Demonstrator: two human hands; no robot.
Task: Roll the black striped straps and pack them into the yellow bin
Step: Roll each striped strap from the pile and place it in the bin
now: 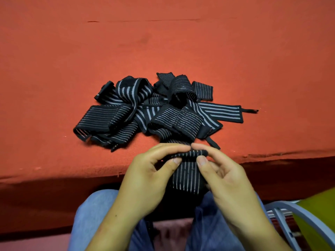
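The black striped strap (187,175) in hand looks like light, soft, stretchy woven webbing: limp enough to droop under its own weight, and likely to spring open if the roll goes slack. It is best held at the two edges of the rolled end, where it is held now. The left hand (145,180) and right hand (224,180) each pinch that small roll between thumb and fingertips, one at either side.

The strap's long axis runs away from the person, from the roll just above the table edge down towards the lap, with its pale stripes along that length. The roll itself lies crosswise.

Just beyond, a loose pile of unrolled straps (154,113) lies on the red-covered table (163,42). The yellow bin (319,211) shows partly at the lower right, well apart.
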